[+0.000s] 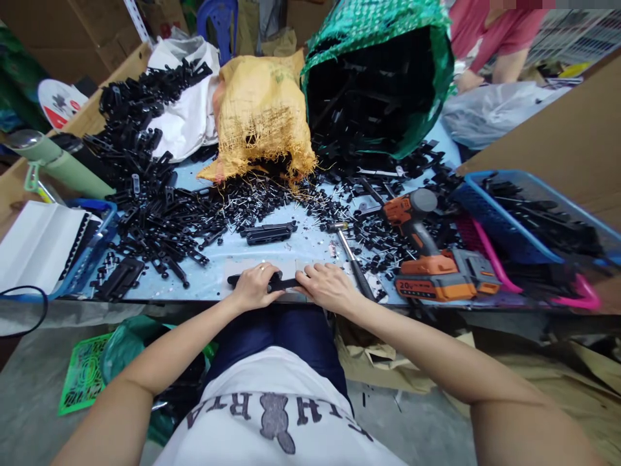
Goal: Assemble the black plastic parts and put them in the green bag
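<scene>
Your left hand and right hand both held the long, narrow, black plastic-looking part, on or just above the pale, flat rectangular pad at the near edge of the light-blue table. Left grip was closed around it, left end poking out past the hand; right grip was narrow, fingers curled over the right-hand stretch, that end covered. A short middle length showed bare between the two. It looked light, fairly stiff, probably a bit slick; not very fragile, though a hard twist might have cracked thin spots. Best hold was likely a pinch on the long sides, near each end. The hammer with silver shaft and black handle lay just beside your right hand.
</scene>
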